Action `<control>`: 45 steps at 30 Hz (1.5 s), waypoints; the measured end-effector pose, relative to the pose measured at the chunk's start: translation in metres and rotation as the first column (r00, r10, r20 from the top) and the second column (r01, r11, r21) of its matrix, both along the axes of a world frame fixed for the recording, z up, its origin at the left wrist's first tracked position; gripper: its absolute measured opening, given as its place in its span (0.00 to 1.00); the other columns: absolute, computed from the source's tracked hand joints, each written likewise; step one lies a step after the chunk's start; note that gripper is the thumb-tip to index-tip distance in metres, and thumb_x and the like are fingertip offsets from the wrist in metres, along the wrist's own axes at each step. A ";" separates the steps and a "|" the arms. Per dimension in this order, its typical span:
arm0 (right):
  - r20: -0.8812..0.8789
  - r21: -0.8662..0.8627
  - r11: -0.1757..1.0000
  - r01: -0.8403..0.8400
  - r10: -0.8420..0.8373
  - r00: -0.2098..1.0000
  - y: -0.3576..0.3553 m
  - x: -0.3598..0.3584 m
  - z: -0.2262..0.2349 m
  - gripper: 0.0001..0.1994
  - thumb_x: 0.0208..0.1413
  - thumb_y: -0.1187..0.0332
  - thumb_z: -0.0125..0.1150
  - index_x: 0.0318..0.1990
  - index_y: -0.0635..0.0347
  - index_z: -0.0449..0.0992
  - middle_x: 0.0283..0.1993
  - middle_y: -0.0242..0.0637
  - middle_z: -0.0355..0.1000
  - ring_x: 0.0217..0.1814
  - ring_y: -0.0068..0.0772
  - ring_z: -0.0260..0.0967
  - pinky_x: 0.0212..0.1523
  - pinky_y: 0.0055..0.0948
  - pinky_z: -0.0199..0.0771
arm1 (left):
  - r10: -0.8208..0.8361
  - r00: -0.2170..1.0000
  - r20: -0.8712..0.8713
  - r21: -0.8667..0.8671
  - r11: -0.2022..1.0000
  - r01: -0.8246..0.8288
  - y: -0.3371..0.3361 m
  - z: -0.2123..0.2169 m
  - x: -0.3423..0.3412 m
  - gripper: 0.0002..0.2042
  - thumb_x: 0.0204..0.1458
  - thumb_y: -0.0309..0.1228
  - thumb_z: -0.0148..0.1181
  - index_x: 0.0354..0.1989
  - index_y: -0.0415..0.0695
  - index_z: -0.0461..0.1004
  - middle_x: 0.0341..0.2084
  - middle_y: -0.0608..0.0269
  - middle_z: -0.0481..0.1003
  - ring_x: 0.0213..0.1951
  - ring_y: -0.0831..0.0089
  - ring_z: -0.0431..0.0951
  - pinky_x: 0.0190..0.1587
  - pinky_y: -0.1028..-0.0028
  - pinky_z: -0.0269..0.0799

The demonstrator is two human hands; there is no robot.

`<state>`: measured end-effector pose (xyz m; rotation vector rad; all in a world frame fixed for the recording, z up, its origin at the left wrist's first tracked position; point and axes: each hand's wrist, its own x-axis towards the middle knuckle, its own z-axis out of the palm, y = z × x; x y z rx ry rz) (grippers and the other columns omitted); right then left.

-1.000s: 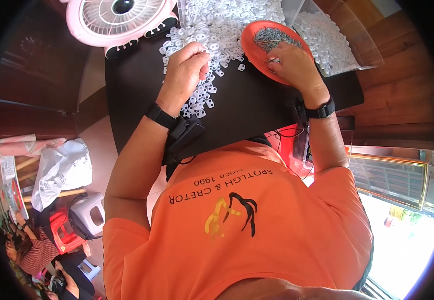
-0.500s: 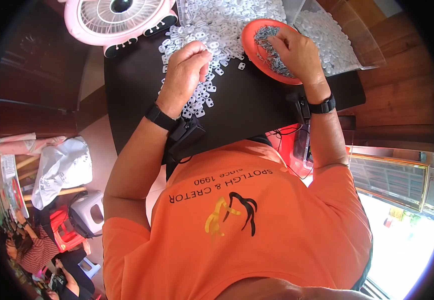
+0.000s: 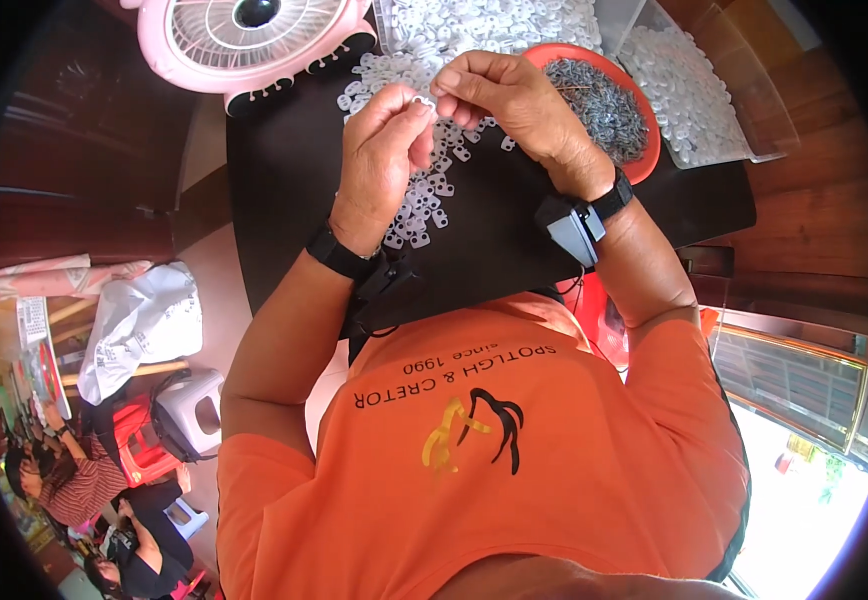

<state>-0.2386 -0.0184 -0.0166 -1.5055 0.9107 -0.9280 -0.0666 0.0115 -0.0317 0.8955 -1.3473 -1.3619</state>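
Above the black table (image 3: 284,170): both hands meet over a heap of white plastic pieces (image 3: 424,195).
Left hand (image 3: 379,165): fingertips pinched on a small white piece (image 3: 422,100) at its 1 o'clock.
Right hand (image 3: 514,100): fingers pressed together at the same piece, from 3 o'clock.
Red bowl (image 3: 644,150): small grey metal parts inside, at 3 o'clock of the hands.
Pink fan (image 3: 244,40): 11 o'clock.

A clear plastic bag (image 3: 699,95) of small white pieces lies open on the dark table to the right of the fingers, just beyond the red dish. A crumpled white plastic bag (image 3: 139,325) sits well below and left of the fingers, down on the floor side. Beside it, further left, stands a flat printed package (image 3: 32,340) in white and red.
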 end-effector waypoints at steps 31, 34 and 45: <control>-0.038 -0.224 0.970 0.089 -0.100 0.994 0.010 0.012 -0.023 0.09 0.57 0.67 0.55 0.30 0.64 0.73 0.24 0.29 0.70 0.28 0.15 0.65 0.31 0.19 0.67 | 0.077 0.996 0.033 0.089 0.993 -0.080 0.009 -0.005 -0.009 0.09 0.54 0.28 0.47 0.23 0.39 0.67 0.13 0.70 0.63 0.16 0.85 0.59 0.19 0.82 0.54; -0.029 -0.239 0.967 0.090 -0.100 0.995 0.012 0.012 -0.023 0.10 0.59 0.66 0.55 0.30 0.64 0.72 0.24 0.25 0.67 0.28 0.13 0.62 0.31 0.17 0.65 | 0.090 0.996 0.012 0.086 0.992 -0.091 0.009 -0.005 -0.009 0.09 0.54 0.28 0.47 0.23 0.39 0.67 0.13 0.70 0.64 0.15 0.84 0.60 0.19 0.82 0.54; -0.016 -0.130 0.991 0.008 -0.011 1.000 0.000 -0.003 -0.016 0.14 0.60 0.60 0.52 0.42 0.62 0.75 0.31 0.26 0.71 0.34 0.14 0.65 0.36 0.16 0.67 | -0.014 0.995 0.097 0.086 0.996 0.005 -0.004 -0.005 0.000 0.09 0.53 0.30 0.49 0.23 0.39 0.68 0.13 0.69 0.65 0.15 0.82 0.61 0.19 0.81 0.56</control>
